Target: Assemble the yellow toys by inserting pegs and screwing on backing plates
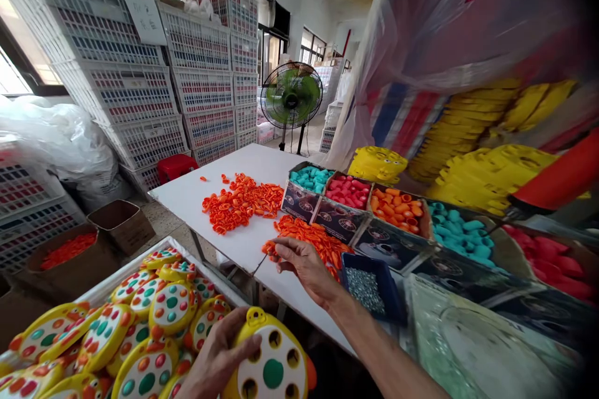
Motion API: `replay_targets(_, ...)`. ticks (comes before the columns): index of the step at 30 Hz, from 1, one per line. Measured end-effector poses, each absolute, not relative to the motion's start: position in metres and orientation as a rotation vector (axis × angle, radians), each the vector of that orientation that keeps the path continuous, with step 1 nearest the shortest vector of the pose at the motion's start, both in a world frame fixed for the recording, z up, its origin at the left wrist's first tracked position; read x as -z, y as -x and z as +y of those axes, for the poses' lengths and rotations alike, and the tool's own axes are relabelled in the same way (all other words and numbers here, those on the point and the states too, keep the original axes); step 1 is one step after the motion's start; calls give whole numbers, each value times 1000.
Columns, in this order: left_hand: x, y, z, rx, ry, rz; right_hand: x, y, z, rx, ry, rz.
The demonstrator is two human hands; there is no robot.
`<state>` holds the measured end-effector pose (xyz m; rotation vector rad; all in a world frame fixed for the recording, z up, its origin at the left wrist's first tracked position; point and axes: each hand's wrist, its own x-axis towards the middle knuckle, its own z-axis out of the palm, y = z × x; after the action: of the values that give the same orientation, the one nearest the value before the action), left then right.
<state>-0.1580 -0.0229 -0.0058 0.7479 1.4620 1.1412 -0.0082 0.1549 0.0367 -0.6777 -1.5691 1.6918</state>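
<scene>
My left hand is closed on a yellow and white toy body at the bottom centre; it has a green dome in its middle and several open holes around it. My right hand reaches over the white table, its thumb and fingers pinched at a small orange piece near the table's edge. Just behind it lies a pile of orange parts, with a larger pile of orange rings farther left. A dark blue tray of small metal screws stands to the right of my right hand.
Finished-looking toys fill a white crate at lower left. Boxes of teal, pink and orange caps line the table's right side. An orange-handled tool hangs at right. A fan and stacked crates stand behind.
</scene>
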Motion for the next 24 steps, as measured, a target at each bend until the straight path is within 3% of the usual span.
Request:
replay_targets(5, -5, 149, -17, -1152, -821, 1323, -40, -28, 107, -1177, 685, -2065)
replay_targets(10, -13, 141, -12, -1105, -930, 1253, -29, -45, 77, -836, 607, -2197)
replay_targets(24, -23, 120, -15, -1079, -1000, 1211, -25, -64, 61, -667, 539, -2198)
